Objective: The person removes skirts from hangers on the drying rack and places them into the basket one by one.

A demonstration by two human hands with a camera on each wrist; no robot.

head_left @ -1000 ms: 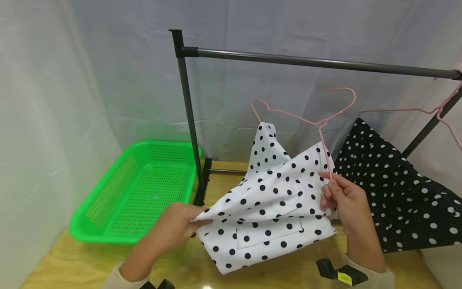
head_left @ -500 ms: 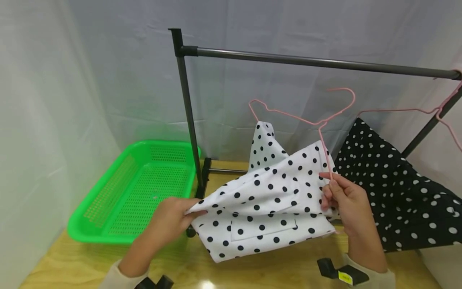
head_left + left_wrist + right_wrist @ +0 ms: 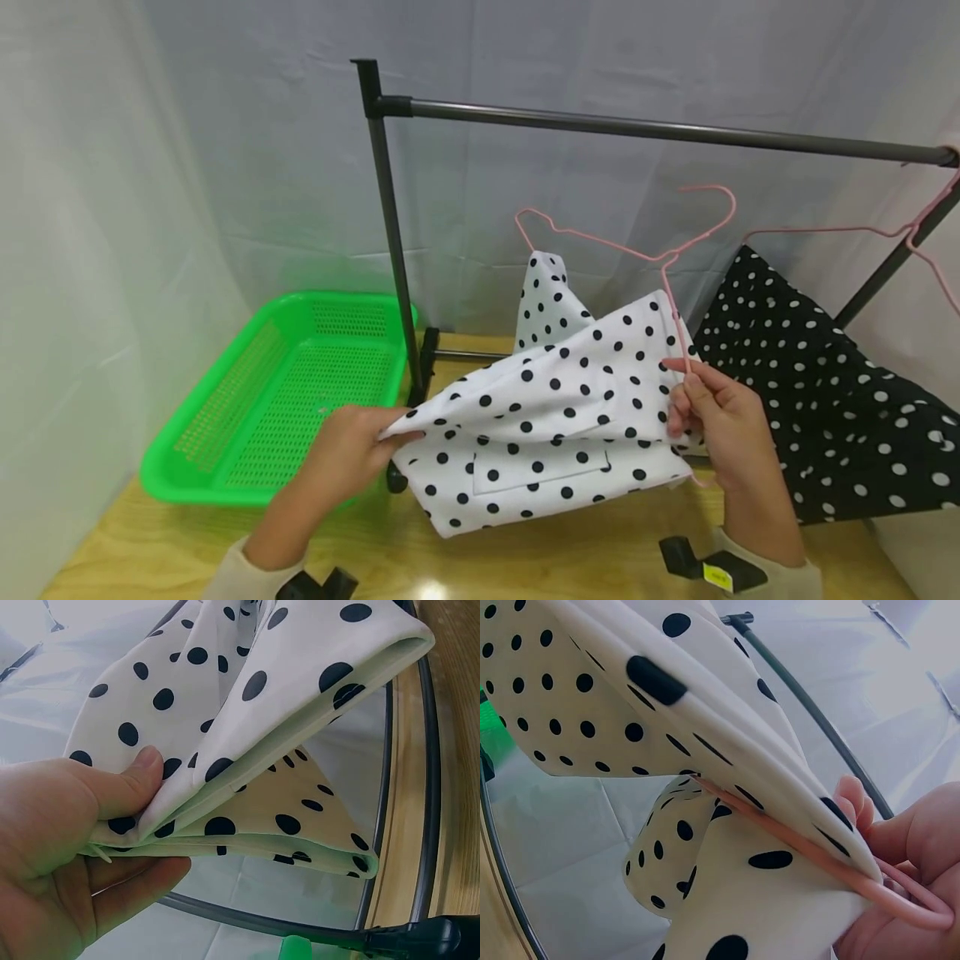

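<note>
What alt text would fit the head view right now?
Two hands hold a white polka-dot garment above a wooden table: the left hand pinches its corner, the right hand grips the garment with a pink hanger. A green basket sits left.

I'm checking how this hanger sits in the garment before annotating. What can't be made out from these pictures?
- Lower part of the pink hanger: head view, covered by the white polka-dot garment.
- Right hand fingertips: right wrist view, hidden behind the fabric.
- Left hand fingers: left wrist view, tucked under the folds.
- Black polka-dot garment: cut off by the right edge.
</note>
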